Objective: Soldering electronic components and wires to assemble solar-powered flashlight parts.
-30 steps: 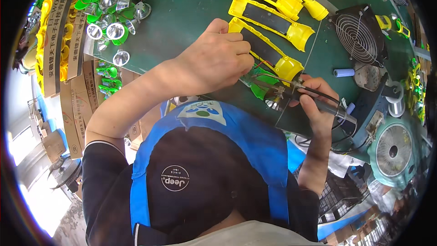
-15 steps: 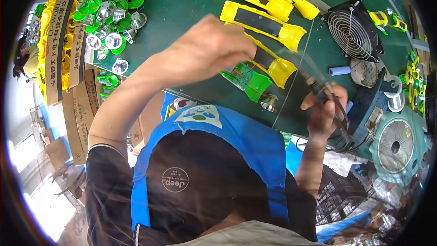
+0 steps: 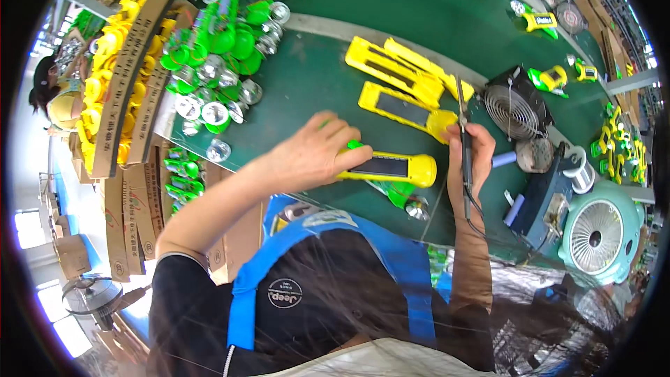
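Observation:
My left hand (image 3: pixel 314 153) has its fingers closed around the left end of a yellow lamp casing half (image 3: pixel 423 169) with a dark panel facing up. Beneath and in front of the casing a green lamp half (image 3: pixel 396 193) shows in part, a shiny reflector cup (image 3: pixel 417 208) at its end. My right hand (image 3: pixel 481 157) grips a soldering iron (image 3: pixel 467 160), its tip pointing away from me and its cord hanging toward my wrist. Just beyond lies another yellow casing half (image 3: pixel 398 107) with a dark panel, its right end close to the iron.
More yellow casing halves (image 3: pixel 394 70) lie farther back. Green lamp parts with reflectors (image 3: pixel 216 77) are heaped at left, beside cartons (image 3: pixel 132 91). At right stand a black fan (image 3: pixel 513 108), a solder spool (image 3: pixel 578 169), a blue cell (image 3: pixel 504 159) and a teal fan (image 3: pixel 594 234).
The yellow casing half beside the green half is turned over and now overlaps it, under my left hand. The soldering iron has swung upright in my right hand. The whole view has shifted.

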The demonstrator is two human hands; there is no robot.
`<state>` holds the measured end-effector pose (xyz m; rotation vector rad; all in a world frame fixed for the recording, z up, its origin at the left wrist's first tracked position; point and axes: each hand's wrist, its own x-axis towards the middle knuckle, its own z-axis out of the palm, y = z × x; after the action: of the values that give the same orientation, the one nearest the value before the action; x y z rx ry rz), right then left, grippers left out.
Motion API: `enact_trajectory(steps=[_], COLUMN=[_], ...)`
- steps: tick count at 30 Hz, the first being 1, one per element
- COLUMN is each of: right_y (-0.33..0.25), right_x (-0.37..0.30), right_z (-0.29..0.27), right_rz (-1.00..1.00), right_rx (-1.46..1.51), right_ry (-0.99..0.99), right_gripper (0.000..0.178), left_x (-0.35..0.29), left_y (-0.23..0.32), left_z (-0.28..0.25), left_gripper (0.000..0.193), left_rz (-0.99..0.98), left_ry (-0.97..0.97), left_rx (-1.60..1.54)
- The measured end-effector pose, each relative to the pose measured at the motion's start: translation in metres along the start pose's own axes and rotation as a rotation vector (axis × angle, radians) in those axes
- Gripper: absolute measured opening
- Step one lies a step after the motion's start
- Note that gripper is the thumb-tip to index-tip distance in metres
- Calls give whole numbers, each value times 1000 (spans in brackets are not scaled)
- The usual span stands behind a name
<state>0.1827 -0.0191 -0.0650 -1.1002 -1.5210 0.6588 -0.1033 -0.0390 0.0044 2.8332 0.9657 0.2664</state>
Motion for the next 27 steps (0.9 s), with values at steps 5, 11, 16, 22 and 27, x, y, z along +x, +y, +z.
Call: enact_trajectory(steps=[5, 11, 16, 22, 27], right_y=[-7, -11, 1, 7, 6], right_x=[-18, -35, -36, -39, -35], right_z=[-11, -18, -13, -18, -17], right_rz=[46, 108, 44, 127, 175], right_rx=[111, 174, 152, 296, 294], right_ry=[38, 162, 152, 180, 260], right_gripper=[32, 32, 30, 36, 36], left_x=[-42, -14, 106, 190, 178], left_y=[-2, -56, -131, -175, -250], left_z=[-11, -46, -21, 26, 9], left_gripper=[56, 47, 43, 48, 65], left_rz=[-85, -294, -304, -407, -278], left_ry=[185, 464, 670, 474, 532], left_rx=[-272, -336, -462, -417, -430])
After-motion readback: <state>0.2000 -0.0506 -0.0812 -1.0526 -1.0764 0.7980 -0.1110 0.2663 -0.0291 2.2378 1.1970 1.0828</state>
